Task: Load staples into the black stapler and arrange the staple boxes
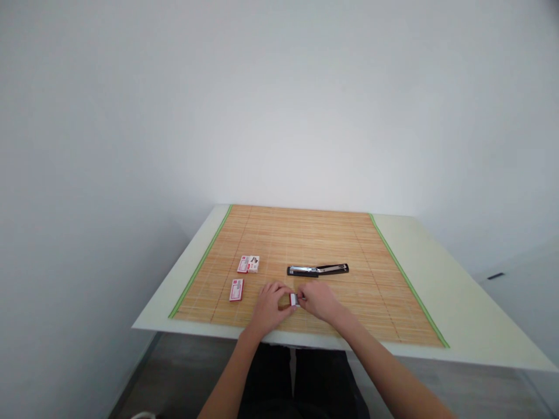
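Both hands meet over the front of a bamboo mat [305, 233], pinching a small red and white staple box [294, 299] between them. My left hand [271, 305] grips its left side with curled fingers. My right hand [318, 299] holds its right side. Just beyond the hands lies a black and silver stapler [317, 269], swung open flat. Two more small red and white boxes sit to the left: one pair-like box [248, 264] further back and one [236, 289] nearer.
The mat has green edges and covers most of a white table [441, 273]. White walls stand behind and to the left. My dark-clothed lap shows under the table's front edge.
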